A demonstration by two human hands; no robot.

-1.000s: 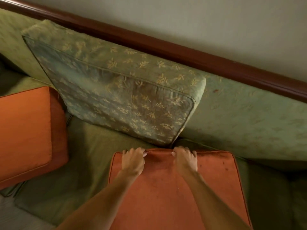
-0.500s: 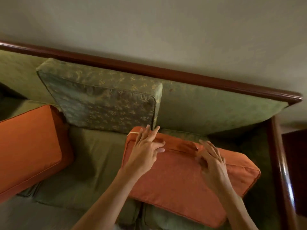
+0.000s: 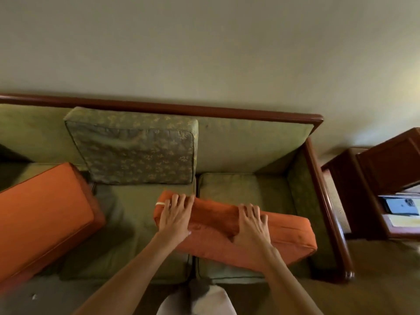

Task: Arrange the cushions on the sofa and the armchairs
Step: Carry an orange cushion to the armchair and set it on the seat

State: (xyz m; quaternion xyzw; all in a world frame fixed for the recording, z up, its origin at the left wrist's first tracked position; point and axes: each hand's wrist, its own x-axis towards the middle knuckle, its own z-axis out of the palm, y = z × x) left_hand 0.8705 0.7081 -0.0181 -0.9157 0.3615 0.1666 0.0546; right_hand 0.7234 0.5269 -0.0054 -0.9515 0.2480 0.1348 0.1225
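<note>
An orange cushion (image 3: 284, 233) lies tilted across the green sofa's seat (image 3: 231, 185), towards the right end. My left hand (image 3: 175, 214) grips its upper left corner, fingers curled over the top edge. My right hand (image 3: 250, 223) presses on the same edge further right, fingers bent over it. A green patterned back cushion (image 3: 134, 146) stands upright against the sofa's backrest, left of centre. A second orange cushion (image 3: 43, 214) lies at a slant on the left part of the seat.
The sofa has a dark wooden frame (image 3: 327, 196) along its back and right arm. Right of it stands a dark wooden side table (image 3: 386, 160) with a phone (image 3: 401, 206) and papers on its lower shelf. A plain wall rises behind.
The view has pulled back and up, so more of the sofa and the side table show. The orange cushion under my hands has tipped up on its edge and sits further from the backrest.
</note>
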